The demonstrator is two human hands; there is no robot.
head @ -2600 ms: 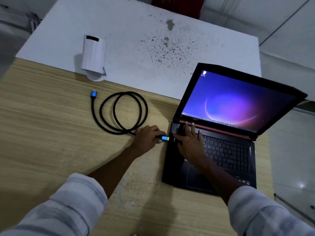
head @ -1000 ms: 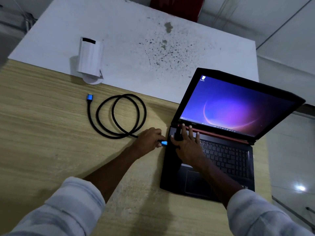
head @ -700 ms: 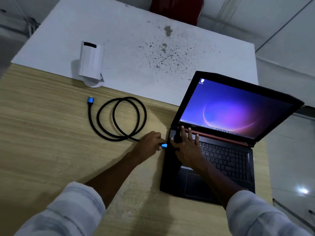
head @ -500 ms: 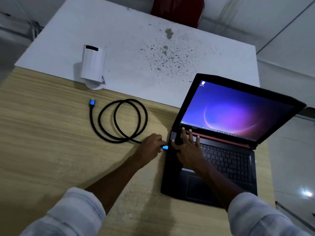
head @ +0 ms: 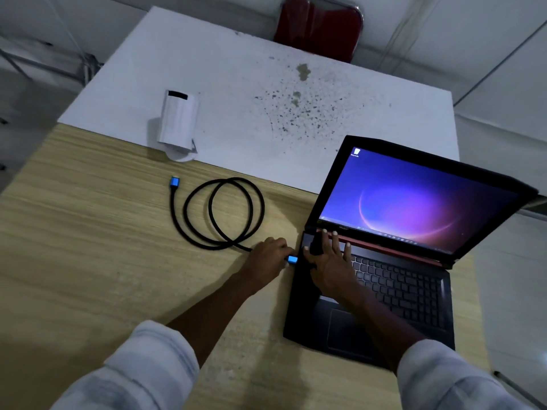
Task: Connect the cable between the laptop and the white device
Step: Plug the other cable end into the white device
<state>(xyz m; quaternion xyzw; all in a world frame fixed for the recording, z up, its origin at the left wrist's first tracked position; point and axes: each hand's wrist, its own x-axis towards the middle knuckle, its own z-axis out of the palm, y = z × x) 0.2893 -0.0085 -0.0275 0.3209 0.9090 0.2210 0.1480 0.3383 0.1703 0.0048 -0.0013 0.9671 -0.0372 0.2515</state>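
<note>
Head view: left hand (head: 268,255) pinches cable plug (head: 292,259) at laptop (head: 381,294) edge; right hand (head: 331,269) flat, fingers spread.

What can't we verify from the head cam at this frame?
- Laptop left-side port: that face points away from the head view, so whether the blue plug is seated is unclear.
- Left hand grip: fingers wrap the plug's rear, hiding the contact.
- White device socket: too small to find.
- Free connector: type too small to tell.
- Red chair: cut off by the top edge.
</note>
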